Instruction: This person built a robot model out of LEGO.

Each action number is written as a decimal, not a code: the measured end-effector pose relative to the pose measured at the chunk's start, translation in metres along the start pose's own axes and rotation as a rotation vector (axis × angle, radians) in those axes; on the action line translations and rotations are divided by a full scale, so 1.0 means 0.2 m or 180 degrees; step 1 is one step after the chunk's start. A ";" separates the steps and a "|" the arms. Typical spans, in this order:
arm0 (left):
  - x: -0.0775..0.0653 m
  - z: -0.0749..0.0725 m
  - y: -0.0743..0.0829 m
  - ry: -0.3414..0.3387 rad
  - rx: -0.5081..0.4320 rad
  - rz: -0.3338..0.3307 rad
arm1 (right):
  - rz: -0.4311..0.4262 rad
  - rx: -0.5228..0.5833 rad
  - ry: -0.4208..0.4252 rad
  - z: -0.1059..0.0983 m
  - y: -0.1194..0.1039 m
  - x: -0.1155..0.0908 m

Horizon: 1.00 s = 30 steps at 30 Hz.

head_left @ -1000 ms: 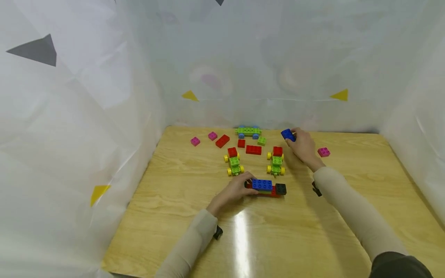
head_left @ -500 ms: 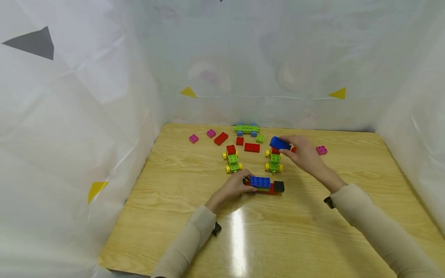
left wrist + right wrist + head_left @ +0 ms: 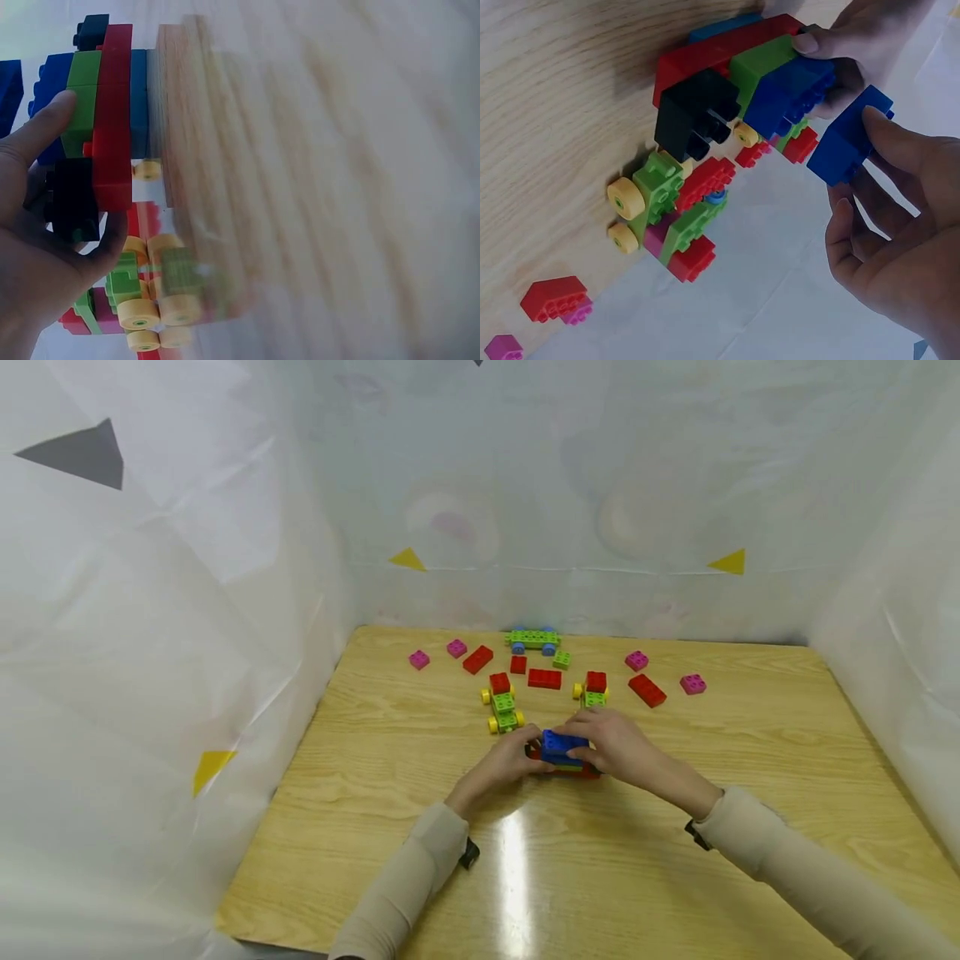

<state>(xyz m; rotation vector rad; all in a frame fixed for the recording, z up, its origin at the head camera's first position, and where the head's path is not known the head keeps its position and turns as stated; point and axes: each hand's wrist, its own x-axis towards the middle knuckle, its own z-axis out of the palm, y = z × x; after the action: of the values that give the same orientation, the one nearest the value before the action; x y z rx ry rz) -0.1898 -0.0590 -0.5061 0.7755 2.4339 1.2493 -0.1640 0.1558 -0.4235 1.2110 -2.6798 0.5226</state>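
My left hand point(image 3: 504, 763) grips the left end of a block stack, its thumb against the green bricks point(image 3: 82, 71) and fingers behind a black brick point(image 3: 73, 199). The stack has a long red base point(image 3: 114, 112) over a blue layer point(image 3: 139, 105), green bricks, a blue brick point(image 3: 787, 94) on top, and another black brick point(image 3: 694, 112) at the other end. Above it, my right hand point(image 3: 622, 747) pinches a second blue brick point(image 3: 847, 139) between thumb and fingers. In the right wrist view a gap separates the two blue bricks.
Beyond the hands stand two yellow-wheeled green cars point(image 3: 503, 702) with red bricks on them. Farther back are a blue-wheeled green base point(image 3: 532, 639), red bricks point(image 3: 544, 678), a small green brick point(image 3: 562, 659) and several pink bricks point(image 3: 693, 683). White sheeting point(image 3: 525, 602) encloses the wooden table point(image 3: 360, 793).
My right hand has carried the blue brick from the back right toward me and left, over the stack. This uncovers a red and a pink brick. My left hand has kept its place.
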 end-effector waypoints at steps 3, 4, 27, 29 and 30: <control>0.00 0.01 0.00 -0.0022 -0.0015 -0.0027 | 0.0002 0.0015 -0.0021 0.03 0.01 -0.01; 0.00 0.01 0.00 -0.0025 -0.0017 -0.0032 | 0.0005 0.0026 -0.0029 0.04 0.01 -0.01; 0.02 0.00 -0.02 0.0008 -0.0107 0.0036 | 0.0344 0.0176 -0.0392 0.06 0.04 0.02; 0.02 0.00 -0.02 0.0007 -0.0107 0.0049 | 0.0400 0.0221 -0.0466 0.06 0.04 0.03; 0.02 0.00 -0.02 0.0006 -0.0108 0.0051 | 0.0419 0.0239 -0.0497 0.06 0.04 0.03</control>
<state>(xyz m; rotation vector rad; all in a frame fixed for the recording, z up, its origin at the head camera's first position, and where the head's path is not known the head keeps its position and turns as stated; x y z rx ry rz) -0.1941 -0.0585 -0.5099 0.7862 2.4061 1.2946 -0.1748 0.1526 -0.4346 1.1436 -2.9117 0.5742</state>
